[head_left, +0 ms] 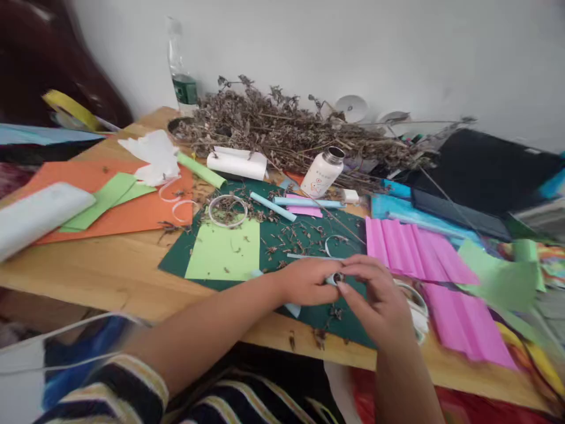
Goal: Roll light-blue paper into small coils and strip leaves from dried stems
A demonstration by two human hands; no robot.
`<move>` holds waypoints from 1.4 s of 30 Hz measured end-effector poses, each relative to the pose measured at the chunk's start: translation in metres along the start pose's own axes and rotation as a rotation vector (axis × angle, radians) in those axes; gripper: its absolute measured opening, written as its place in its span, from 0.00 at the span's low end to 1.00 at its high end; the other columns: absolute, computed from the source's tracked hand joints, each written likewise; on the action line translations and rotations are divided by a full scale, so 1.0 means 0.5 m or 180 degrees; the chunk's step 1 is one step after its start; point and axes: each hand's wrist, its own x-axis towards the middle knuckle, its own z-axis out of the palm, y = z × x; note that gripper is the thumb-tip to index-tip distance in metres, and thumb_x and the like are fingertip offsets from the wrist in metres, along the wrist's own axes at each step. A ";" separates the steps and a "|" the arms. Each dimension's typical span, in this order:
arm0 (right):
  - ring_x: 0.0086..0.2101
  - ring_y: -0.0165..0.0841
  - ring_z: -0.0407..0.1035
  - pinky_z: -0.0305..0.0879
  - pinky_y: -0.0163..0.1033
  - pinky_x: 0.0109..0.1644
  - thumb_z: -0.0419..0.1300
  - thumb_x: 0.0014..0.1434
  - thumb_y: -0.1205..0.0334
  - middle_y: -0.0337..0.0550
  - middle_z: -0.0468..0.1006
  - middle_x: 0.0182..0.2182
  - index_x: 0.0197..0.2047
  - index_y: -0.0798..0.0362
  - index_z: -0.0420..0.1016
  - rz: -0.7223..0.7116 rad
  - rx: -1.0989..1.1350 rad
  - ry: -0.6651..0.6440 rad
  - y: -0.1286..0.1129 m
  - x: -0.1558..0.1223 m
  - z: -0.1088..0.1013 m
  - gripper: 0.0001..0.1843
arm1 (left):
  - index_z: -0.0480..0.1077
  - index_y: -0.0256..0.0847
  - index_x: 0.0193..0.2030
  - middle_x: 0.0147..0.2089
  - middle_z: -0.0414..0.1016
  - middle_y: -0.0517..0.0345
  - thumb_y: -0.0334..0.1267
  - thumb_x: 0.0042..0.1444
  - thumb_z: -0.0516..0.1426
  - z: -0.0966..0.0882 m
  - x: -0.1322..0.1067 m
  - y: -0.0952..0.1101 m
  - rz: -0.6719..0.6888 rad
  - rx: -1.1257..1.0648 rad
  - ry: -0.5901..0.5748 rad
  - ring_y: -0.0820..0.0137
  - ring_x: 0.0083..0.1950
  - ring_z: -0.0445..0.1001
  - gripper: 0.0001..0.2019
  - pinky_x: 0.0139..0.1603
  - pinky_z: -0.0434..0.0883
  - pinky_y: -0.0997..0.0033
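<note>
My left hand (pixel 311 280) is closed around a light-blue paper tube (pixel 331 279); most of the tube is hidden in my fingers. Dark dried plant bits show in its open end, which faces right. At that end my right hand (pixel 377 294) pinches with thumb and fingertips, touching the rim. Both hands are over a dark green sheet (pixel 359 327) scattered with dried plant crumbs (pixel 293 238). Under my left forearm lies another pale-blue paper piece (pixel 293 309), partly covered. Two more blue paper rolls (pixel 272 206) rest farther back, near a light-green sheet (pixel 225 253) and a white tape ring (pixel 228 211).
Dried plant stalks (pixel 282 126) are heaped along the wall. An uncapped white bottle (pixel 322 172) stands before them. Pink crepe paper (pixel 415 250) and a tape roll (pixel 415 303) lie right of my hands. Orange paper (pixel 145 218) and a white roll (pixel 44 215) are at left.
</note>
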 end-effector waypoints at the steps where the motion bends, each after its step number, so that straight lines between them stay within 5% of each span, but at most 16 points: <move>1: 0.39 0.33 0.61 0.60 0.40 0.39 0.55 0.48 0.69 0.42 0.65 0.36 0.35 0.49 0.64 0.0066 0.0037 -0.0015 0.003 0.001 0.001 0.09 | 0.58 0.38 0.32 0.28 0.60 0.62 0.32 0.48 0.46 0.002 0.001 -0.003 -0.0023 0.0015 0.0061 0.75 0.30 0.60 0.04 0.31 0.59 0.79; 10: 0.38 0.33 0.63 0.62 0.42 0.41 0.55 0.48 0.68 0.43 0.65 0.38 0.31 0.50 0.67 0.0033 -0.0145 0.0077 0.009 0.000 0.006 0.05 | 0.54 0.39 0.26 0.27 0.60 0.63 0.32 0.46 0.47 0.008 0.001 -0.008 -0.0125 -0.0029 0.0178 0.76 0.29 0.59 0.02 0.30 0.59 0.78; 21: 0.39 0.38 0.62 0.60 0.47 0.41 0.55 0.48 0.68 0.46 0.68 0.41 0.37 0.51 0.70 -0.0958 -0.1337 0.0033 -0.008 -0.007 -0.012 0.11 | 0.56 0.39 0.26 0.27 0.62 0.62 0.35 0.47 0.49 0.012 0.000 -0.012 -0.0062 -0.0104 0.0303 0.75 0.28 0.61 0.03 0.29 0.59 0.78; 25: 0.40 0.40 0.62 0.58 0.49 0.43 0.56 0.47 0.66 0.46 0.68 0.43 0.38 0.51 0.69 -0.0888 -0.1543 -0.0052 -0.014 -0.009 -0.014 0.13 | 0.56 0.39 0.26 0.26 0.63 0.62 0.34 0.46 0.49 0.013 0.000 -0.015 -0.0115 -0.0056 0.0350 0.75 0.28 0.61 0.03 0.29 0.59 0.78; 34: 0.42 0.38 0.60 0.59 0.46 0.43 0.47 0.53 0.64 0.47 0.63 0.46 0.43 0.52 0.65 -0.0452 -0.0758 0.0070 -0.003 -0.023 -0.009 0.14 | 0.58 0.40 0.31 0.28 0.64 0.61 0.37 0.49 0.48 0.005 -0.001 -0.007 -0.0354 0.0278 0.0188 0.74 0.29 0.63 0.04 0.29 0.59 0.77; 42: 0.44 0.40 0.58 0.56 0.50 0.46 0.50 0.51 0.60 0.47 0.63 0.48 0.36 0.51 0.68 -0.0536 -0.1393 -0.0511 -0.023 0.007 -0.027 0.10 | 0.56 0.39 0.27 0.27 0.64 0.61 0.37 0.50 0.47 0.007 -0.001 -0.008 -0.0272 0.0164 0.0228 0.74 0.28 0.62 0.05 0.29 0.60 0.77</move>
